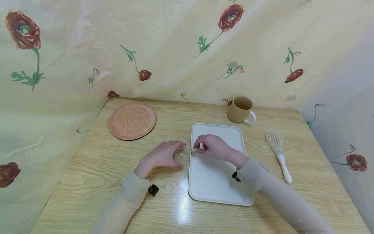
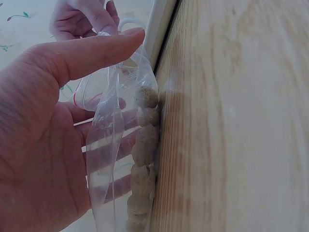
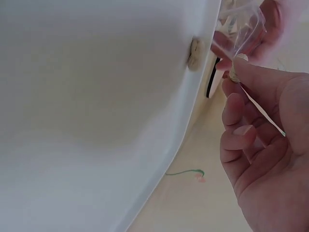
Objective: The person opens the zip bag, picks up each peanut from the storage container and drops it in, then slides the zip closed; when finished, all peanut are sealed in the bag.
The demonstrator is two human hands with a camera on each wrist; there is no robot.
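Observation:
A clear zip-top plastic bag (image 2: 104, 159) with several peanuts (image 2: 143, 145) in it stands on the table, left of the white tray (image 1: 216, 185). My left hand (image 1: 163, 155) holds the bag in a loose curve, its thumb across the front near the mouth and the fingers behind, visible through the plastic. With thumb and fingertips my right hand (image 1: 214, 147) pinches a peanut (image 3: 235, 70) over the tray's left edge. Another peanut (image 3: 195, 54) lies inside the tray along that edge, clearest in the right wrist view.
An orange round mat (image 1: 132, 121) lies at the back left of the table. Behind the tray stands a tan mug (image 1: 238, 112) with a white handle. To the tray's right lies a whisk (image 1: 279, 154). Flowered cloth (image 1: 175, 48) hangs behind the table.

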